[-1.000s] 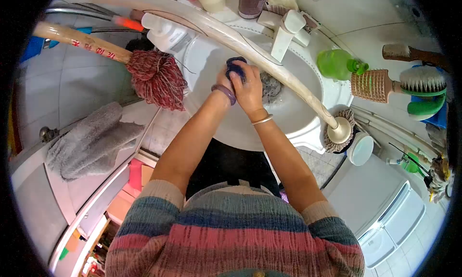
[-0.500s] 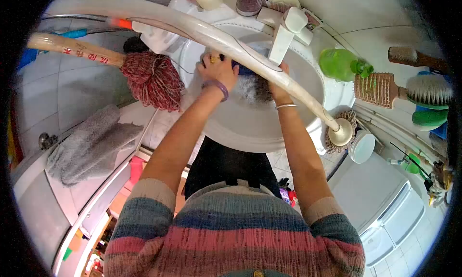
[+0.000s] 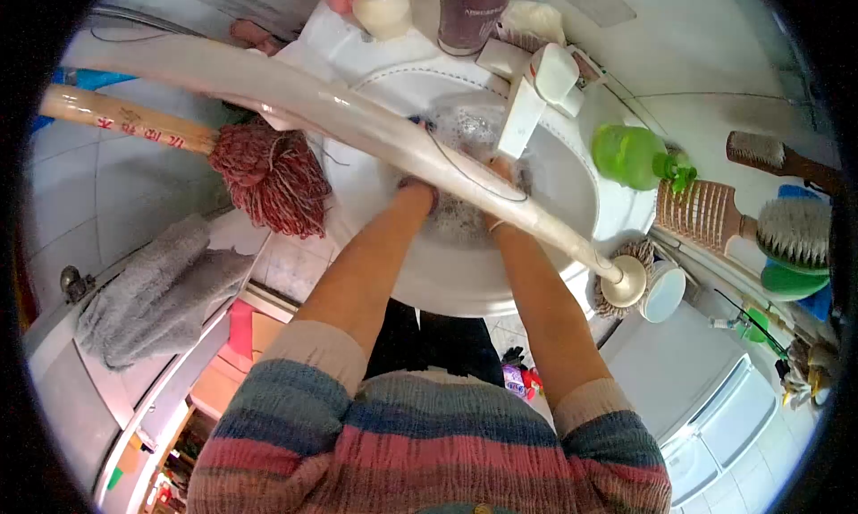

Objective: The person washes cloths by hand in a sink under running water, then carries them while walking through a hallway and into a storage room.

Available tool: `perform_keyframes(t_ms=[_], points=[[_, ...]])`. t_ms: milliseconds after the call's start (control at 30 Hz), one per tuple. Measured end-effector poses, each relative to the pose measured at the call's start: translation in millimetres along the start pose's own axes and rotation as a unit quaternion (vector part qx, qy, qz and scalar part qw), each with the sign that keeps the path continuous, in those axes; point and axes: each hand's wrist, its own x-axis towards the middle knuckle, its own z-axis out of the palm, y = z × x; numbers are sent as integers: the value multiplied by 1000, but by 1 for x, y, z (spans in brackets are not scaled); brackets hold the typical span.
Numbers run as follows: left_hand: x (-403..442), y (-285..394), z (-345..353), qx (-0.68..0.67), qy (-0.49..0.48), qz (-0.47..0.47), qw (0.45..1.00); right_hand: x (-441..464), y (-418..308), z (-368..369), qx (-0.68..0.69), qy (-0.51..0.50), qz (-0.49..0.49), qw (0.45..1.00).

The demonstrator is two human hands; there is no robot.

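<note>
Both my hands are down in the white washbasin [image 3: 429,286], over sudsy water [image 3: 469,125]. A long pale mop handle [image 3: 357,112] crosses the view and covers most of them. My left hand [image 3: 416,189] shows only near the wrist, with a purple bangle partly visible; its fingers are hidden. Of my right hand [image 3: 502,167], a small part appears under the white faucet [image 3: 523,116], and its fingers cannot be made out. A scrap of dark blue material [image 3: 420,121] peeks out beyond the handle, near the left hand.
A red string mop [image 3: 268,174] hangs left of the basin. Right of it are a green bottle [image 3: 630,156], several brushes [image 3: 795,232] and a white bucket [image 3: 663,290]. Behind stand a purple tube [image 3: 474,13] and a cream bottle [image 3: 382,9]. A grey towel [image 3: 161,290] hangs at left.
My left hand has moved from the basin's left side toward the middle, behind the handle. More foam shows around the faucet, and the dark blue material is less visible. The view has shifted slightly.
</note>
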Motion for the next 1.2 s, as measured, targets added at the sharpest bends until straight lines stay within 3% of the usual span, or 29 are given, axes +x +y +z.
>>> perform_keyframes(t_ms=[100, 167, 200, 233, 300, 333, 400, 500, 533, 600, 633, 733, 800, 867, 933, 967, 1000, 1033, 1067, 1100, 1133, 1167, 1200], points=[[-16, 20, -55, 7, -45, 15, 999, -5, -3, -7, 99, 52, -18, 994], [-13, 11, -47, 84, 10, 38, 996, -11, -8, -27, 307, 139, -35, 941], [-16, 15, -61, 120, 31, 24, 992, -23, -30, -63, 153, 158, -65, 973], [-17, 10, -51, 150, 114, 23, 982, -31, -40, -73, 167, 176, -58, 968], [-19, 6, -26, 126, 105, 41, 986, -36, -53, -84, 194, 214, -45, 956], [-18, 6, -22, 116, 102, 50, 987, -28, -45, -70, 135, 221, -95, 961], [-20, 12, -16, 78, 61, 44, 994, -28, -35, -55, 83, 174, -54, 980], [-17, 14, -22, 143, -30, 45, 988, -29, -34, -46, -30, 126, -61, 990], [-20, 12, -23, 153, -56, 68, 984, -22, -29, -33, -180, 17, 6, 983], [-20, 5, -14, 128, -44, 72, 988, 2, 21, 33, -145, -18, 76, 986], [-19, 4, -10, 107, -24, 69, 992, 4, 35, 53, -159, 79, 16, 984], [-20, 7, -14, 43, 41, 68, 996, -9, 10, 10, -107, 105, -23, 988], [-25, 16, -35, 5, 144, 84, 986, -16, -5, -15, -63, 143, -59, 986], [-28, 22, -45, -33, 306, 72, 949, -24, -25, -38, -17, 175, -98, 980], [-27, 10, -49, -88, 300, 4, 950, -33, -55, -62, 20, 206, -150, 967], [-40, 15, -64, -221, 118, -37, 967, -42, -72, -69, 38, 214, -174, 961], [-47, 13, -73, -418, -13, -129, 899, -51, -90, -77, 56, 220, -197, 954], [-52, 10, -69, -683, -126, -214, 687, -61, -110, -88, 87, 213, -223, 947], [-56, 8, -73, -805, -208, -241, 501, -72, -131, -101, 118, 205, -249, 939], [-63, 12, -80, -850, -266, -257, 376, -85, -147, -113, 120, 183, -265, 939], [-69, 19, -88, -908, -198, -153, 335, -100, -161, -123, 121, 159, -280, 939], [-65, 20, -88, -873, -180, -133, 433, -113, -167, -129, 120, 134, -292, 939], [-65, 19, -90, -865, -204, -135, 438, -122, -169, -129, 104, 121, -306, 938]])
